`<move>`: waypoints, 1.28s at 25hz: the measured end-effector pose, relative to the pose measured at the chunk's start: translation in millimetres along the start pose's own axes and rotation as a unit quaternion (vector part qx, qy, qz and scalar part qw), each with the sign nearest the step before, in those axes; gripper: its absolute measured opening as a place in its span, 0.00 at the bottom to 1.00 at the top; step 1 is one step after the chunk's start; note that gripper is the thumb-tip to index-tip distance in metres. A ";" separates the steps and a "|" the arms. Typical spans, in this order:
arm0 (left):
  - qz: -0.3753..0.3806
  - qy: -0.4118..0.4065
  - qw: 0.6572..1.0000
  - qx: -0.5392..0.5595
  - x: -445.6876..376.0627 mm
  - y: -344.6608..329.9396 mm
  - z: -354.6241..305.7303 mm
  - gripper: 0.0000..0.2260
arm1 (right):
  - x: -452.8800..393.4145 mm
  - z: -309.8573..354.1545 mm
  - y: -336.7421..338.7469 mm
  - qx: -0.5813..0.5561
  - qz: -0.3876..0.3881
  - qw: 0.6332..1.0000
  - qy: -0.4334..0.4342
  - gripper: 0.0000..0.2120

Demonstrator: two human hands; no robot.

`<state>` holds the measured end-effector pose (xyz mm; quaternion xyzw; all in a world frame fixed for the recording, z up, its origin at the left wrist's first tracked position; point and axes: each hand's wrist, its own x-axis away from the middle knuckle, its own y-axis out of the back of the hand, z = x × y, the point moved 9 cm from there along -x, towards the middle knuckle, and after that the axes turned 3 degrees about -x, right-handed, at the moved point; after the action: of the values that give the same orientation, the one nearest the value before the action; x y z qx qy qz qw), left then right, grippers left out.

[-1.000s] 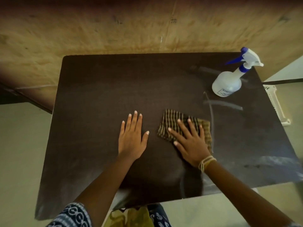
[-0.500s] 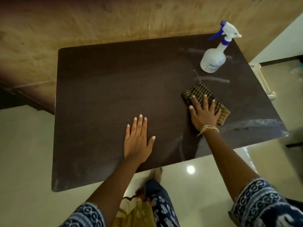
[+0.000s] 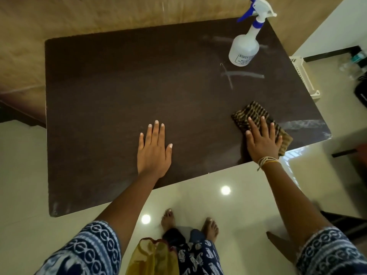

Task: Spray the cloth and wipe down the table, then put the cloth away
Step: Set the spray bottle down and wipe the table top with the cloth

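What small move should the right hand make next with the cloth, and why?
Probably slide the cloth away from the near edge, toward the pale streaks in front of the spray bottle. The right hand presses it flat near the table's near right corner, those streaks look unwiped, and the left hand rests flat, bracing.

One dark brown rectangular wooden desk [image 3: 119, 96]. One translucent white plastic spray bottle [image 3: 244, 49] with a blue and white trigger head stands on it. One folded brown-and-tan striped cloth [image 3: 252, 114] lies on it. Two hands are on the desk: one left hand [image 3: 154, 151] and one right hand [image 3: 263, 140]. One white slatted plastic basket [image 3: 304, 76] sits beside the desk. Two bare feet [image 3: 210, 228] stand on the floor.
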<state>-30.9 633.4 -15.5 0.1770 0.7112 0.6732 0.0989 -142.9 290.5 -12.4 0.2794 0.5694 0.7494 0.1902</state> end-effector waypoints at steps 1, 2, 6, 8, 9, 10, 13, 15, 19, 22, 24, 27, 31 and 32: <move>0.001 0.002 1.000 0.000 0.3 -0.7 0.8 0.29 | -1.4 -1.5 -1.4 -0.017 0.003 0.999 -0.031 0.26; 0.003 0.002 1.000 0.000 0.2 -0.2 1.0 0.29 | 3.1 8.1 -4.5 -0.027 0.001 0.998 -0.051 0.25; 0.007 0.002 1.000 0.001 0.8 0.6 0.4 0.29 | 60.6 118.9 -34.9 -0.002 0.013 0.997 0.081 0.25; 0.009 0.003 1.000 0.003 2.1 0.5 -0.3 0.30 | 102.6 170.1 -54.8 0.025 0.044 0.974 0.221 0.25; 0.010 0.004 1.000 0.000 2.6 1.1 -0.6 0.30 | 112.0 180.2 -57.9 0.036 0.050 0.960 0.275 0.24; 0.008 0.003 1.000 -0.003 0.5 2.2 -3.3 0.31 | 105.3 178.2 -52.8 0.041 0.044 0.949 0.309 0.24; 0.020 0.032 0.999 0.004 -8.4 3.5 -18.2 0.31 | 39.3 110.9 -23.4 0.046 -0.020 0.966 0.252 0.25; 0.025 0.058 0.998 0.024 -14.1 2.7 -37.9 0.31 | -7.5 27.2 0.7 0.034 -0.033 0.992 0.117 0.26; 0.037 0.005 0.999 0.014 -7.7 -3.2 -93.8 0.31 | -35.8 -47.9 18.6 -0.032 -0.010 0.999 -0.039 0.27; 0.038 0.000 0.999 0.019 -8.0 -6.3 -126.8 0.29 | -16.0 2.0 3.3 -0.027 -0.017 0.999 -0.007 0.26; 0.017 0.010 0.999 0.034 -15.4 -1.4 -149.0 0.28 | 7.9 41.8 -10.6 0.025 0.001 0.986 0.164 0.25; -0.005 0.027 0.998 0.056 -33.8 5.7 -184.1 0.27 | -16.3 5.3 6.6 0.061 0.004 0.963 0.262 0.25; 0.010 0.061 0.996 0.066 -53.9 -1.6 -226.0 0.28 | -100.2 -135.3 52.2 0.022 -0.025 0.996 0.082 0.26; 0.009 0.072 0.996 0.055 -55.6 -4.7 -230.8 0.29 | -110.6 -158.5 59.8 0.013 -0.023 0.998 0.057 0.27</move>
<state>-67.8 399.0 -8.5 0.1395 0.7509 0.6448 0.0310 -156.2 88.6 -8.4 0.2259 0.5951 0.7520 0.1712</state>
